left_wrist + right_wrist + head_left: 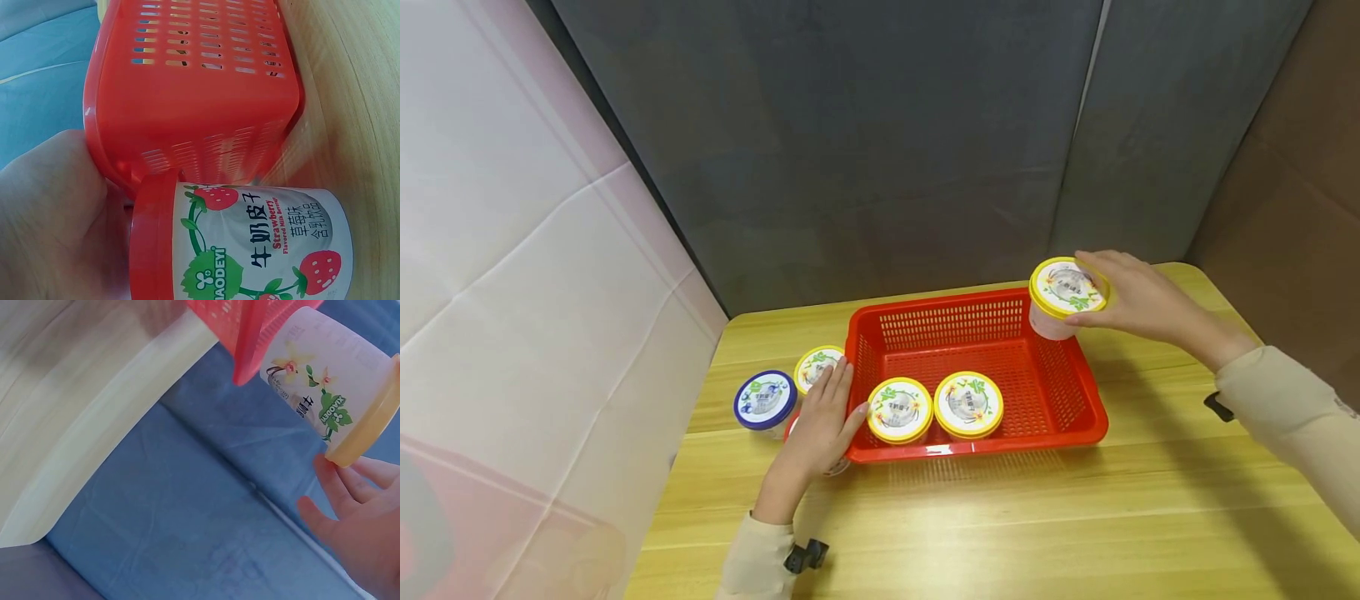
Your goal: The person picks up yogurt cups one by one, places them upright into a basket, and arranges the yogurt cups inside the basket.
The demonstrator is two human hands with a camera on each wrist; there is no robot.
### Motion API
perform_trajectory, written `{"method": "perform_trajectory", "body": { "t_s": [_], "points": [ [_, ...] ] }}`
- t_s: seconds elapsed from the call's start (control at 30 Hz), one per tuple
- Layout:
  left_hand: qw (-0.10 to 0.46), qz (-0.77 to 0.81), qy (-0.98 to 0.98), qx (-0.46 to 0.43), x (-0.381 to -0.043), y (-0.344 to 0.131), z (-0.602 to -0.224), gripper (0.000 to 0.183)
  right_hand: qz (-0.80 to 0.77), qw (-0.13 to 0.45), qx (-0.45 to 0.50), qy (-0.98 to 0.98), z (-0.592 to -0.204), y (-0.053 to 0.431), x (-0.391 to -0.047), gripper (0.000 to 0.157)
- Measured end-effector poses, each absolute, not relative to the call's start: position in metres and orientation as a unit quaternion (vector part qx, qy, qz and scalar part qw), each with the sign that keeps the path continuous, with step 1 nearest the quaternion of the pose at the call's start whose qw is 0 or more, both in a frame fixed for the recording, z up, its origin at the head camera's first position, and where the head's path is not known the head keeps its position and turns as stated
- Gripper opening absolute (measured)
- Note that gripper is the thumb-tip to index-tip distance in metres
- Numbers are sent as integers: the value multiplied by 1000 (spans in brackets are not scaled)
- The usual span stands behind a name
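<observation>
My right hand (1138, 300) grips a yellow-lidded paper tub (1067, 287) by its lid, fingers and thumb around the edge. That tub hangs over the back right corner of a red plastic basket (917, 452); its side in the right wrist view shows vanilla flowers. Two more yellow-lidded tubs (900, 410) stand inside, along the front wall. My left hand (820, 425) rests on the basket's left rim, fingers straight, thumb by the front corner. Beneath it, mostly hidden in the head view, stands a red-lidded strawberry milk tub (262, 244) close against the basket.
Left of the basket stand a blue-lidded tub (765, 400) and another yellow-lidded tub (817, 367), partly covered by my left hand. Everything is on a wooden table (940, 533). A dark panel (850, 167) rises behind it and a pale panel (550, 250) at the left.
</observation>
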State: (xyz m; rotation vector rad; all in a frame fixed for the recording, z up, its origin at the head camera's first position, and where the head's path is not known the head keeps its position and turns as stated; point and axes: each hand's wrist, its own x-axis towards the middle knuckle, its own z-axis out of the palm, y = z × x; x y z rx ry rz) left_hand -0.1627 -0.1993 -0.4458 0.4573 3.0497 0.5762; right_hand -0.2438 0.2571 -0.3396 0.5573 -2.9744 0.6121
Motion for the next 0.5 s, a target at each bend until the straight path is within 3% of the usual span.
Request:
{"method": "perform_trajectory", "body": {
  "t_s": [0.5],
  "points": [
    [1, 177, 973, 145, -163, -198, -446, 69, 213, 23, 225, -951, -348, 236, -232, 98]
  ]
}}
